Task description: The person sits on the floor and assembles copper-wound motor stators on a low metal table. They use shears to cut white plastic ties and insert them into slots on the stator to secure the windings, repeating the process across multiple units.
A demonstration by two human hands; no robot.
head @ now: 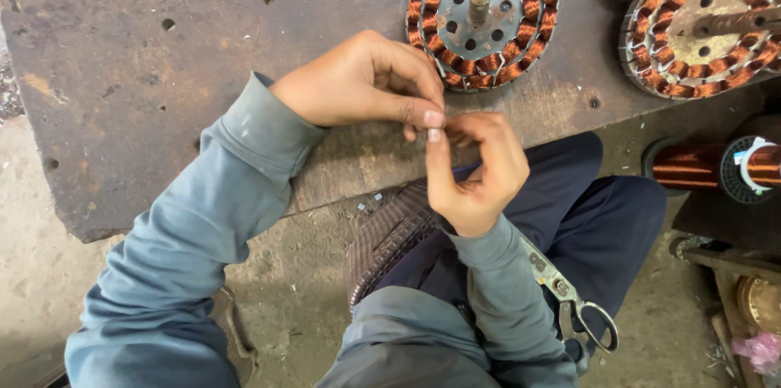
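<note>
My left hand point(366, 83) and my right hand point(472, 168) meet fingertip to fingertip just in front of a round motor stator point(484, 18) wound with copper coils, its metal shaft standing upright. Both hands pinch something very small between thumb and forefinger, probably a thin wire end; it is too small to make out. The stator lies on a dark, worn metal work plate point(163, 71) with small holes. Grey sleeves cover both arms.
Two more copper-wound stators point(700, 30) lie at the plate's far right. A spool of copper wire point(716, 167) lies on its side at the right. Scissors point(573, 302) rest on my right thigh. A woven seat point(390, 237) and concrete floor are below.
</note>
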